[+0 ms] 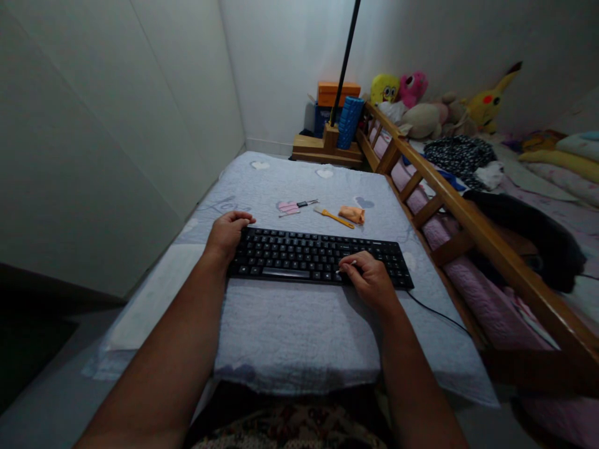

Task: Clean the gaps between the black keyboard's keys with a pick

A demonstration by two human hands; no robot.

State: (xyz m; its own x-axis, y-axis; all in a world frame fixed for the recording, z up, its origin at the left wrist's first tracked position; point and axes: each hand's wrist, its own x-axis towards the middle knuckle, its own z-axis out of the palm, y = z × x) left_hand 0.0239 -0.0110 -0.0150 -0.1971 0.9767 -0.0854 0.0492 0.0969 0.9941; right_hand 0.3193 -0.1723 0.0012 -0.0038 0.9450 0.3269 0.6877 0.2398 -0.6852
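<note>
A black keyboard lies flat across the pale blue cloth, its long side facing me. At its left end my left hand is closed on the edge, thumb and fingers by the far corner. My right hand rests over the right part of the keys and pinches a thin white cotton swab. One tip of the swab is down among the keys near the arrow block. Beyond the keyboard lie an orange-handled brush, a crumpled orange cloth, a pink piece, a dark-handled pointed tool and another cotton swab.
The keyboard's cable runs off to the right. Along that side stands a wooden bed rail, with bedding and plush toys behind it. A white wall panel borders the left. Boxes and a blue roller stand at the back.
</note>
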